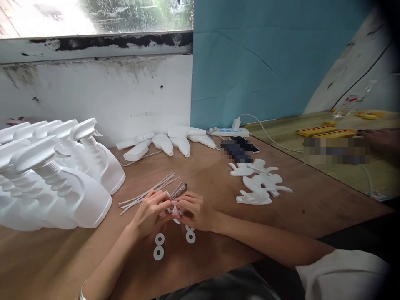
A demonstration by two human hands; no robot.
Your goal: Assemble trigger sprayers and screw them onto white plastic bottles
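My left hand [153,211] and my right hand [198,211] meet over the brown table, fingertips pinched from both sides around a small white plastic part [175,207]. My fingers cover much of it, so its exact kind is unclear. Just beyond the hands lies a screwdriver-like tool [180,190] with a grey handle. Several thin white tubes [145,195] are spread out beside my left hand. Flat white washers [155,254] lie on the near side below the left hand, and more white washers [190,242] sit under my right hand, one partly hidden.
Assembled white spray bottles [84,196] stand in rows at the left. Loose white bottles [179,146] lie along the wall. White sprayer heads [258,183] are heaped at right, near a phone [248,143] and a power strip [218,131]. Another person's hand [379,139] is at far right.
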